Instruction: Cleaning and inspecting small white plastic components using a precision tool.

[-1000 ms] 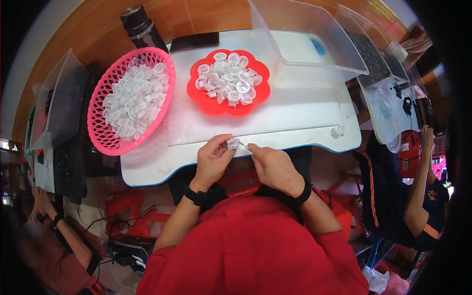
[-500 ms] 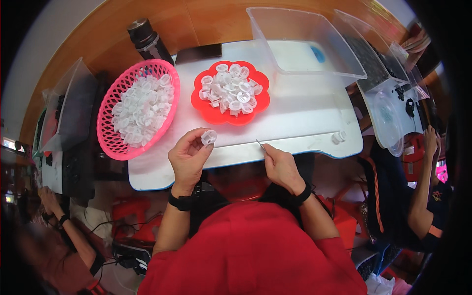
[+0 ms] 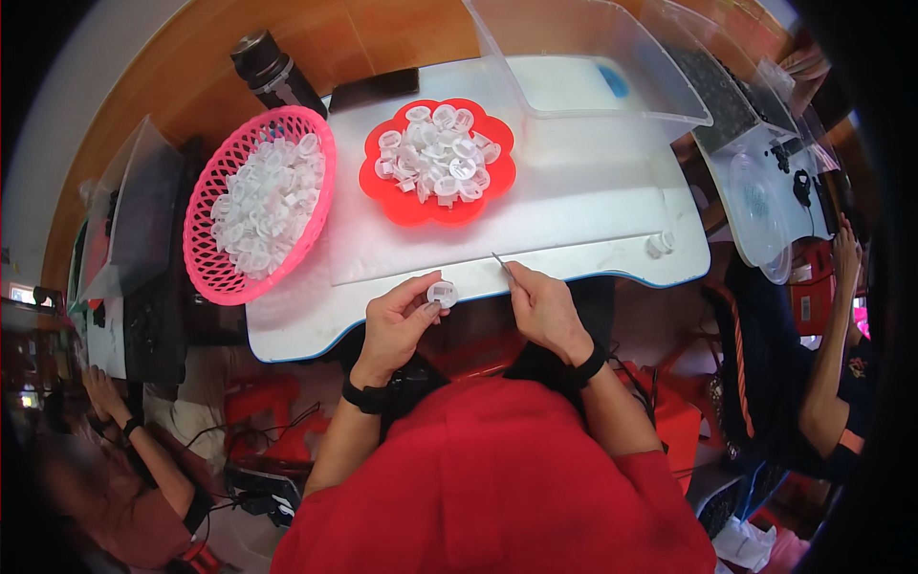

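Note:
My left hand [image 3: 394, 327] pinches a small round part of clear white plastic [image 3: 443, 294] between thumb and fingers, just off the table's near edge. The part's face, with a cut-out in it, is turned up. To its right, my right hand [image 3: 547, 314] is closed around a thin pointed metal tool [image 3: 500, 261]; most of it is hidden, so its exact kind does not show. The tool's tip points up and left, apart from the part. Beyond my hands, a red flower-shaped plate [image 3: 411, 212] bears a heap of similar parts [image 3: 435, 158].
A pink lattice basket [image 3: 198, 230] full of white parts stands left, near a dark flask [image 3: 273, 72] and a black flat object [image 3: 375, 89]. A clear bin [image 3: 622, 117] sits at the back right. Some loose parts [image 3: 660, 245] lie right. People work on both sides.
My left hand has moved right and closer to my body with the plastic part, bringing it nearer the tool. The part has turned in my fingers. The table sits slightly higher in view.

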The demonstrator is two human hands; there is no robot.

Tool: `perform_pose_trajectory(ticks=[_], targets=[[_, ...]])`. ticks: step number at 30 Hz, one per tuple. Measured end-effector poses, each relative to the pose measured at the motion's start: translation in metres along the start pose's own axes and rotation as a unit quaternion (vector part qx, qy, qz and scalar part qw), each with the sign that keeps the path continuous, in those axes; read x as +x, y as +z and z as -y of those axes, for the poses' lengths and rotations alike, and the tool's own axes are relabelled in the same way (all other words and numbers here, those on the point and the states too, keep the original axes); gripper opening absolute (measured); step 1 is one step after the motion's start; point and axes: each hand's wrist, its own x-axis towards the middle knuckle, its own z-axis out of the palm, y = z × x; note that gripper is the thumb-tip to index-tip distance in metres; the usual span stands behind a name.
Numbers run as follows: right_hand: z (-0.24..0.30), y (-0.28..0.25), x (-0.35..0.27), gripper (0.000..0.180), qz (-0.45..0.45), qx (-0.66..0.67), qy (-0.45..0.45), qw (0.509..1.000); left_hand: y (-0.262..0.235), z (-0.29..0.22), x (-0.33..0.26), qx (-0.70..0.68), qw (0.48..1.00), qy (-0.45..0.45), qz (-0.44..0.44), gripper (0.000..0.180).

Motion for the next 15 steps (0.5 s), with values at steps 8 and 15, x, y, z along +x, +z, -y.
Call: perform_pose_trajectory(ticks=[8, 15], targets=[[-0.001, 0.002, -0.001, 0.025, -0.014, 0.004, 0.003, 1.000, 0.008, 0.002, -0.001, 0.007, 1.000, 0.013, -0.002, 0.034], [-0.002, 0.001, -0.003, 0.031, -0.008, 0.007, 0.013, 1.000, 0.001, -0.008, 0.001, 0.047, 0.996, 0.065, -0.031, 0.034]])
